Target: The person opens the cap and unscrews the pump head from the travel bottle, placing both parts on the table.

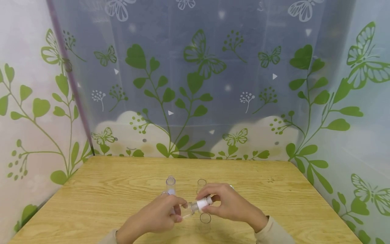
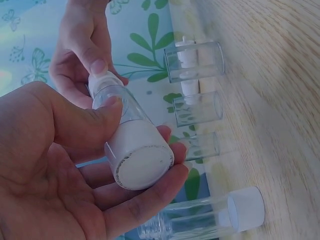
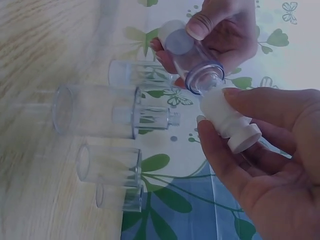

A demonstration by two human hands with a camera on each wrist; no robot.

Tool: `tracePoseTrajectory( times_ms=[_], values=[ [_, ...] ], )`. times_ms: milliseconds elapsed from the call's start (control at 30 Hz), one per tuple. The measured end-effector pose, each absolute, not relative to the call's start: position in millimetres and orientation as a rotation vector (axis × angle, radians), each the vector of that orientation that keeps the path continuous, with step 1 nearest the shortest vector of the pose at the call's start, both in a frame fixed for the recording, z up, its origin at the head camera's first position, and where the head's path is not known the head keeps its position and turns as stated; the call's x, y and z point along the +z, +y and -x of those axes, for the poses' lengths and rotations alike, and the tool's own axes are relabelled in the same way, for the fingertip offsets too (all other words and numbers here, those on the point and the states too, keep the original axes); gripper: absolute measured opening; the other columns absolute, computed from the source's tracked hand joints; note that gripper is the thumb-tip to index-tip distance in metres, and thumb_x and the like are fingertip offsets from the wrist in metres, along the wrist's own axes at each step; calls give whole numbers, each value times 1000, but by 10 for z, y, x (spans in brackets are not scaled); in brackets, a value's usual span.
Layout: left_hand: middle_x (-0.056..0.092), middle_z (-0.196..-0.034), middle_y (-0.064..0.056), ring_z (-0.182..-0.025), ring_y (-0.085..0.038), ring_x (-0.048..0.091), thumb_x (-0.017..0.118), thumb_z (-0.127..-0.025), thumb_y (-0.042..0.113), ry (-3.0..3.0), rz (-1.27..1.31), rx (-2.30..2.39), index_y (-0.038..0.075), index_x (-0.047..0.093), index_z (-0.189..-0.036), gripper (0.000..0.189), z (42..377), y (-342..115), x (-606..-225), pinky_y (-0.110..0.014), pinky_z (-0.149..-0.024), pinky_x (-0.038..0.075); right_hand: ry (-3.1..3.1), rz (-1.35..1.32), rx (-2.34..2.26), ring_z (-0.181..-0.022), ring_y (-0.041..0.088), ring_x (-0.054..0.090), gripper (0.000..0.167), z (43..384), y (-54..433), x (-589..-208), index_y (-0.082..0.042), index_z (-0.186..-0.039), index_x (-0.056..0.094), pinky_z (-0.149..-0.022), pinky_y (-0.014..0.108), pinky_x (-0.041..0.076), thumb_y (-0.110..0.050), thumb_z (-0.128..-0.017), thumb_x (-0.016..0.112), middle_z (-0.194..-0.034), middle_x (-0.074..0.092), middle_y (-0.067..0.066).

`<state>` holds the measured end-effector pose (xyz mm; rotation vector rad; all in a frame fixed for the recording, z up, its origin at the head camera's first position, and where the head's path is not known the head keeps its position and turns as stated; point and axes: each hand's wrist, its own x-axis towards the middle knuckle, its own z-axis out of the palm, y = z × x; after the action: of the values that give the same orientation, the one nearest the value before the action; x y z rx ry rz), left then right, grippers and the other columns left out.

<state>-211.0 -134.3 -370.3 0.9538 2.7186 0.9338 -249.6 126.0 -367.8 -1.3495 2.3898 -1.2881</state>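
Observation:
My left hand (image 1: 159,211) grips a clear bottle (image 3: 197,62) with a white base (image 2: 142,157), its thumb on the side and its fingers around the bottom. The bottle is tilted, its open mouth facing my right hand (image 1: 233,205). Between thumb and fingers, that hand pinches a white pump top (image 3: 220,115). The lower end of the pump top meets the bottle's mouth in the right wrist view. From the head view the bottle is mostly hidden by the left hand, while the white collar of the pump top shows between both hands.
Another clear bottle with a white base (image 2: 246,209) stands on the wooden table (image 1: 131,173), behind the left hand. Several clear open cylinders (image 3: 110,162) stand close by, one (image 1: 205,223) just below the right hand. Printed curtains (image 1: 256,112) surround the table at the back and sides.

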Motion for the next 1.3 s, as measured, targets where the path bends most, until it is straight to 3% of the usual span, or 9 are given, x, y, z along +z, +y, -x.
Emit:
tracePoseTrajectory(
  times_ms=[367, 667, 967, 1300],
  values=[
    [72, -82, 3, -68, 0, 59, 74, -86, -4, 2721, -930, 945, -1, 72, -117, 31, 2128, -1399, -3705, -18, -65, 52, 2452, 1334, -1188, -95, 2, 63, 21, 2529, 1423, -3555, -14, -112, 73, -79, 24, 60, -5, -93, 75, -117, 73, 9],
    [73, -84, 1, -70, -1, 61, 74, -86, -3, 2716, -947, 945, -1, 72, -116, 30, 2138, -1414, -3711, -18, -66, 53, 2540, 1372, -992, -85, 0, 57, 16, 2558, 1563, -3445, -23, -108, 73, -73, 27, 56, -13, -95, 74, -110, 72, -3],
    [73, -84, 1, -69, 1, 60, 75, -86, -3, 2727, -959, 944, -1, 72, -116, 31, 2130, -1434, -3683, -18, -66, 53, 2505, 1368, -990, -91, 0, 61, 17, 2582, 1603, -3461, -20, -110, 72, -78, 26, 59, -11, -95, 73, -112, 72, 0],
    [73, -84, -1, -66, 1, 59, 73, -87, -4, 2709, -963, 970, -3, 71, -117, 30, 2129, -1430, -3652, -17, -66, 53, 2574, 1397, -858, -88, 0, 61, 21, 2593, 1616, -3426, -17, -108, 73, -75, 25, 59, -4, -92, 74, -109, 72, 0]
  ],
)
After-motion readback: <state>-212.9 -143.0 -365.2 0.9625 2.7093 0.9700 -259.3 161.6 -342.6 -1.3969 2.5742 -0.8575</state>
